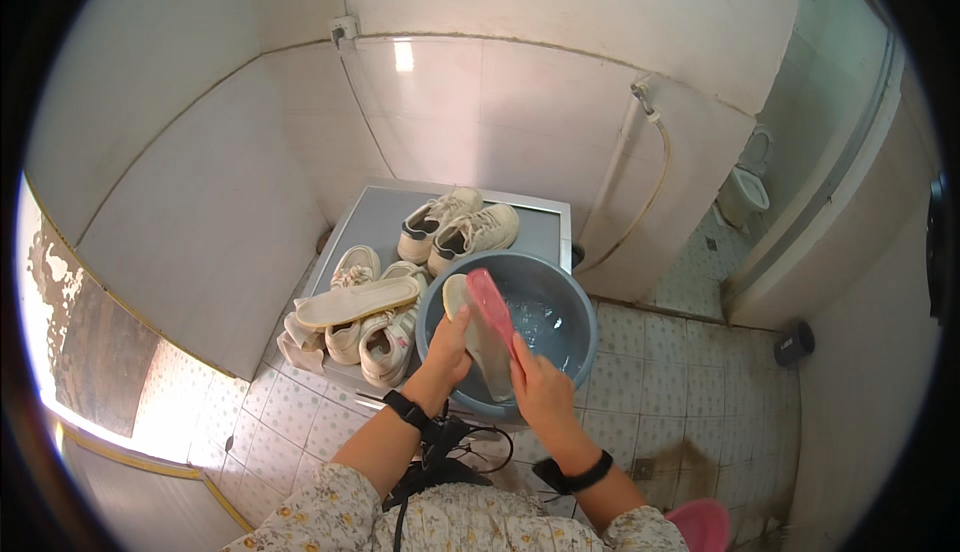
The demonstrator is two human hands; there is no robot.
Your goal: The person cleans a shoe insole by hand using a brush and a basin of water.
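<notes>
Over a blue-grey basin (573,295) with water in it, my left hand (449,350) is closed around a pale shoe insole (487,352), which is held tilted. My right hand (541,384) grips the handle of a pink brush (489,302). The brush head lies against or just over the insole's upper part; its bristles are hidden. Left of the basin, a second insole (358,303) with a yellowish edge rests across a pair of white shoes (386,348). Another pair of off-white lace-up sneakers (475,234) stands behind the basin.
Basin and shoes stand on a low grey-topped appliance or cabinet (375,217) against the wall. A tap (645,100) with a hose hangs at the back right. A pink basin (703,525) is on the tiled floor at lower right, and a dark bin (794,343) stands by the right wall.
</notes>
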